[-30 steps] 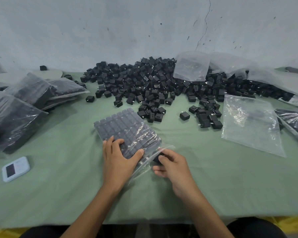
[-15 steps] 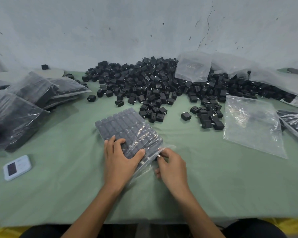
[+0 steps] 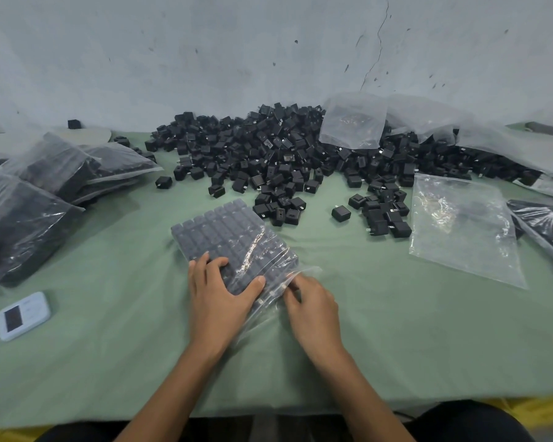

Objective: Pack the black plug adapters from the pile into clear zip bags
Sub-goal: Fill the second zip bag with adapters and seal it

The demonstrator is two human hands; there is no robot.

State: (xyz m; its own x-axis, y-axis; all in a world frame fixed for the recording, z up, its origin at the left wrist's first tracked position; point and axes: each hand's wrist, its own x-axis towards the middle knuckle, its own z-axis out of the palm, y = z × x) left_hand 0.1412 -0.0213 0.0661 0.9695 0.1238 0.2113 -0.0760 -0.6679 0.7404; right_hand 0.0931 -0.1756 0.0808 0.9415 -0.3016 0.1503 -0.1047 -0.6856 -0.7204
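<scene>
I pin the bag [image 3: 224, 234] under my left hand [image 3: 216, 298], fingers straight; my right hand [image 3: 313, 306] pinches its mouth for sealing.

Pile of black plug adapters [image 3: 284, 154]: small matte cubes, some showing metal prongs, heaped loose along the far side of the bench [image 3: 109, 362]; thins into scattered clumps toward the middle. 1 stray adapter [image 3: 341, 214]: alone, just apart from the clumps.

Filled zip bag [image 3: 224, 234]: lies flat near the bench's middle, turned at an angle, with adapters inside packed in tidy rows, 1 layer deep. Mouth end loose and crumpled, toward the near right. Pressed down under the flat left hand [image 3: 217, 301]; mouth pinched by the right hand [image 3: 313, 311].

Empty zip bag [image 3: 460, 231]: clear, wrinkled, flat at the right. Second empty bag [image 3: 353, 122]: leans on the pile. Packed bags [image 3: 29, 202]: stacked at the left.
</scene>
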